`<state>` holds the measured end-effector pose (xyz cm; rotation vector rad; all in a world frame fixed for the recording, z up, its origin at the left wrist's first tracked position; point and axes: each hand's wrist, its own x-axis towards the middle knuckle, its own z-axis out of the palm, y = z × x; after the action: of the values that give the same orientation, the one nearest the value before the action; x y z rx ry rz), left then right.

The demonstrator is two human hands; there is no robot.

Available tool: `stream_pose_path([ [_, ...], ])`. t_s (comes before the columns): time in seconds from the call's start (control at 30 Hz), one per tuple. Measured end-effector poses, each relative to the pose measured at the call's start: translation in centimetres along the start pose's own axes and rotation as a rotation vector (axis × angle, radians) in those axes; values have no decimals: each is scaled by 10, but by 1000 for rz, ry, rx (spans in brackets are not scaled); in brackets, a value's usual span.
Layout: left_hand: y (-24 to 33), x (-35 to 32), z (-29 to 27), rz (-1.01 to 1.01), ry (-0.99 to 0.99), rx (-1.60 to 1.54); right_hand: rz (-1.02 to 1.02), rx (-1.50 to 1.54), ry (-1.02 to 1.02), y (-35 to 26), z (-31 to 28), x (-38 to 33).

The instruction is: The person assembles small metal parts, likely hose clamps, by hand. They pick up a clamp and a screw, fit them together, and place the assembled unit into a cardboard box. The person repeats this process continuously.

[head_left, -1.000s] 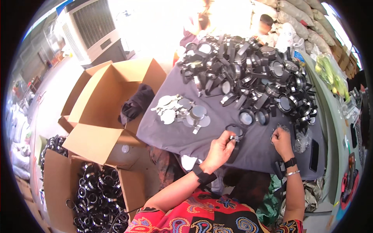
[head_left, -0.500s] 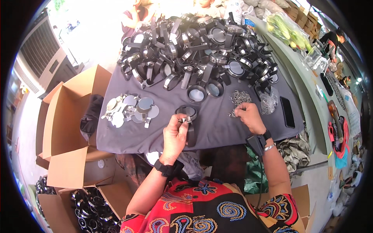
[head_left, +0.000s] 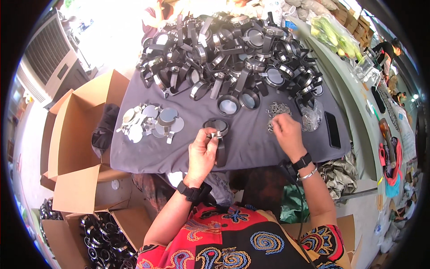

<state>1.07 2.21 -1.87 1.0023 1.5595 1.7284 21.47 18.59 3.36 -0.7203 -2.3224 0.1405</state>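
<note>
- The left hand is closed, fingers curled round the metal clamp of a black ring with a handle; the ring lies on the grey tabletop near its front edge, about midway along, with the handle pointing at the person.
- The right hand rests knuckles up near the front right part of the tabletop, its fingertips pinched at a small heap of metal screws; whether it has one in its grip cannot be told.
- A clear bag of more hardware lies just right of the heap, and a black phone lies near the right edge.
- Round metal discs are spread towards the left edge.
- A big pile of black rings fills the far half.
- Open cardboard boxes stand beside the left edge.
</note>
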Motion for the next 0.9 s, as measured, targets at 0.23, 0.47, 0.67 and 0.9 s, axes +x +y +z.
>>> stream_pose_path([
  [0.23, 2, 0, 1, -23, -1, -9, -155, 213, -248, -3, 23, -28],
  [0.47, 0, 1, 0, -6, 6, -13, 264, 392, -186, -11, 32, -25],
  [0.67, -2, 1, 1, 3, -6, -5, 233, 319, -194, -11, 35, -25],
  [0.9, 4, 0, 1, -35, 15, -45, 625, 760, -241, 0, 30, -22],
])
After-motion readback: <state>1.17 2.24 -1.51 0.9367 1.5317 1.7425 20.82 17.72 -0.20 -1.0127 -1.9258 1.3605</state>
